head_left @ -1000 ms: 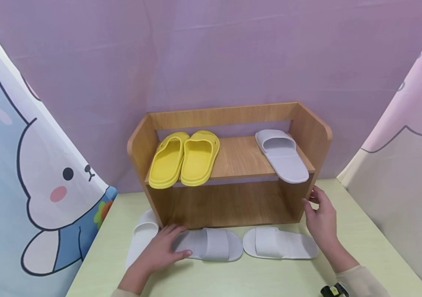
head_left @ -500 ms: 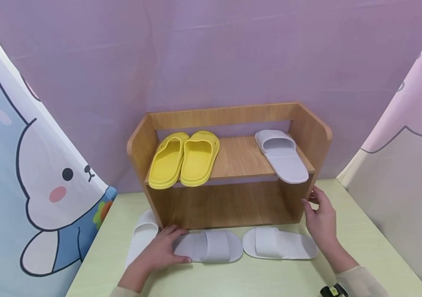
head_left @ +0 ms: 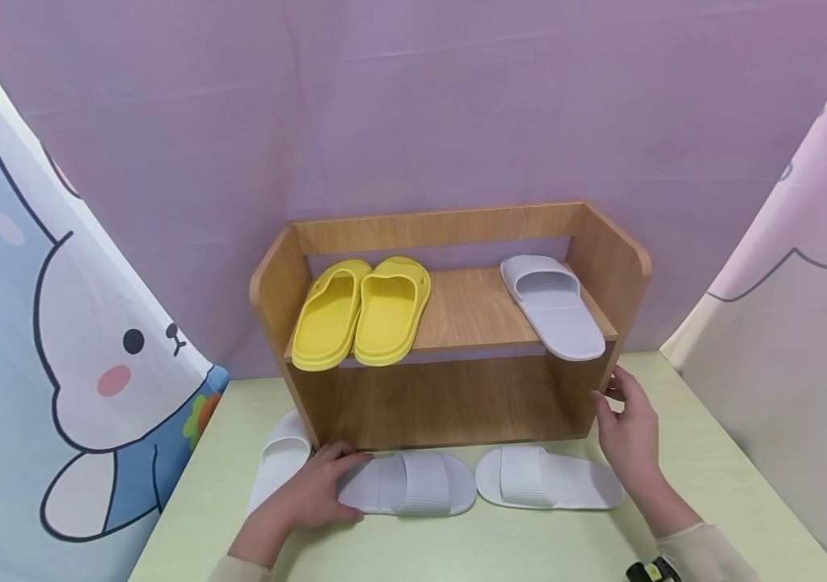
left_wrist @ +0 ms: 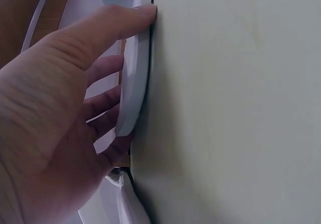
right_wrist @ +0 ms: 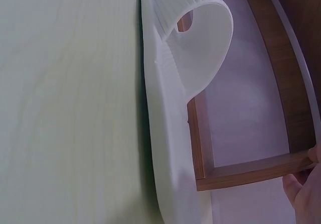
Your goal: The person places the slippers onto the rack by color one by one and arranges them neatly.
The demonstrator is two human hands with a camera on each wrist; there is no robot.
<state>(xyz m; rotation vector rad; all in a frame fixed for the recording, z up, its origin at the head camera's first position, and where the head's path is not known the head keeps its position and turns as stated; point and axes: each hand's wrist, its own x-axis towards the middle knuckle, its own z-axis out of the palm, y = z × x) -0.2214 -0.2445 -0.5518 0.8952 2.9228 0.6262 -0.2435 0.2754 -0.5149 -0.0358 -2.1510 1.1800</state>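
Note:
My left hand (head_left: pixel 314 489) grips the heel end of a pale grey slide slipper (head_left: pixel 426 485) lying in front of a wooden shoe rack (head_left: pixel 449 412). In the left wrist view its thumb is on the near edge of the sole (left_wrist: pixel 134 83), the fingers on the far side. My right hand (head_left: pixel 630 428) holds the front edge of the rack's right side panel (right_wrist: pixel 258 171), thumb and fingers on either side. Just left of that hand, a white slide slipper (head_left: pixel 573 482) lies on the table, toe toward the grey one.
On the upper shelf stand two yellow clogs (head_left: pixel 387 315) at left and a matching grey slipper (head_left: pixel 559 311) at right. Another white slipper (head_left: pixel 282 457) lies left of the rack, partly behind my left hand. Purple cloth (head_left: pixel 442 121) hangs behind the table (head_left: pixel 457 550).
My left thumb has drawn in toward the grey slipper's heel, closing the hand on it. My right hand, the rack and the other slippers stay where they were.

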